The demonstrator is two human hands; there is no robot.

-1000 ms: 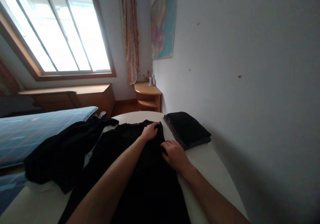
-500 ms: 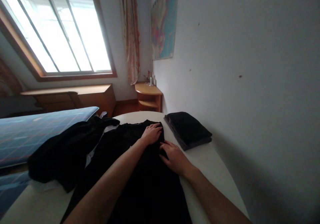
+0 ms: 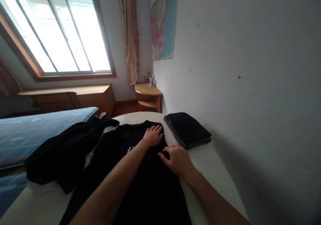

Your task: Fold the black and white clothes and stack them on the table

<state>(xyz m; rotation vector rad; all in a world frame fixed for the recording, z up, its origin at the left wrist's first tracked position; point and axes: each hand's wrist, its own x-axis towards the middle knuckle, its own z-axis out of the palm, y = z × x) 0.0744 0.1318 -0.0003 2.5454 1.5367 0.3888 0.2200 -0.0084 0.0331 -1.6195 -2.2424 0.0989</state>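
A black T-shirt (image 3: 150, 184) lies spread on the white table, with a small white print partly showing on its chest. My left hand (image 3: 153, 136) rests flat on the shirt's upper right part near the shoulder, fingers spread. Just nearer and to the right, my right hand (image 3: 178, 159) is at the shirt's right edge, its fingers bent and the thumb apart from them. Black cloth shows in the gap between thumb and forefinger. The tips of some right fingers are hidden.
A folded stack of dark clothes (image 3: 188, 129) sits on the white table (image 3: 213, 171) by the wall. To the left lies a rumpled black garment (image 3: 60, 151), beside a blue plaid mattress (image 3: 45, 128). Behind stand a corner shelf (image 3: 148, 89) and a wooden desk (image 3: 95, 91).
My right hand has moved slightly nearer to me along the shirt's edge. My left hand's fingers have spread a little on the cloth, and more of the white print shows.
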